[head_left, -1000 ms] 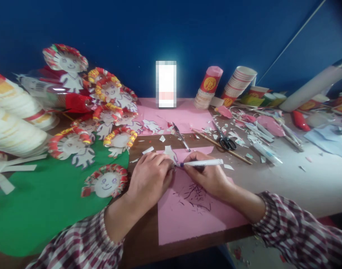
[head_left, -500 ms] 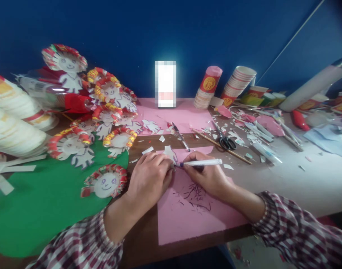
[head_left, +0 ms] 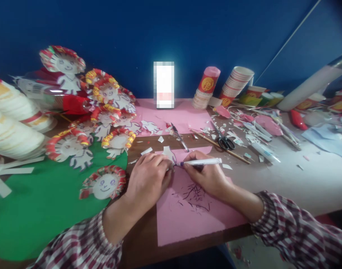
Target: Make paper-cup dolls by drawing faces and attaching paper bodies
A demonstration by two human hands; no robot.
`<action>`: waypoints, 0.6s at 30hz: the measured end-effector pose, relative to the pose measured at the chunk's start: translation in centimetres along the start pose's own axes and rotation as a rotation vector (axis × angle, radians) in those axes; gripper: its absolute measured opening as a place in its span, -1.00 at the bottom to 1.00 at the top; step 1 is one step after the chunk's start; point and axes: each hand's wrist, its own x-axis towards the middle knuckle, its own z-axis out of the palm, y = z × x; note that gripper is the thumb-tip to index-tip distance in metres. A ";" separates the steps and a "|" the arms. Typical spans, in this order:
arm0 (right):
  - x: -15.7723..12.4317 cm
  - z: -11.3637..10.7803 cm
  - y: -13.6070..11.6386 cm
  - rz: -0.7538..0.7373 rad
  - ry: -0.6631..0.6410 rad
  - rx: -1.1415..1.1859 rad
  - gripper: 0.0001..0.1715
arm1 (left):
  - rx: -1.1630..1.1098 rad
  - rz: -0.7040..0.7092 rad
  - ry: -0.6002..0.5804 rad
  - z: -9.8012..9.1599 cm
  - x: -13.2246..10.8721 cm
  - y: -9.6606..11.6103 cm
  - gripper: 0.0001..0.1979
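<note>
Almost no change is seen over 0.5 s: the white-barrelled, purple-tipped marker [head_left: 206,161] is kept at the edge of the small white paper cutout [head_left: 168,151], so inking is judged ongoing. Cutout is pressed onto the near pink paper sheet [head_left: 171,226], far end, by the bare left hand [head_left: 148,173]; finger closure can't be told. Marker is pinched tight by the bare right hand [head_left: 207,177]. Beyond the sheet, the yellow round emblem [head_left: 207,84] can't be read.

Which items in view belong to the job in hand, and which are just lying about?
Apparently in use:
- white paper cutout, under the left hand
- white marker, in the right hand
- pink sheet beneath

Apparently lying about:
- scissors
- pen
- thin stick
</note>
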 end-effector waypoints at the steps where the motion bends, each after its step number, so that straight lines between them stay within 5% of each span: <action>1: 0.0 0.0 0.0 0.000 0.001 -0.001 -0.94 | 0.001 -0.001 -0.004 0.0 0.0 0.0 -0.82; 18: 0.0 0.1 0.5 0.001 0.011 0.008 -0.94 | 0.007 -0.001 0.006 0.0 0.1 0.0 -0.82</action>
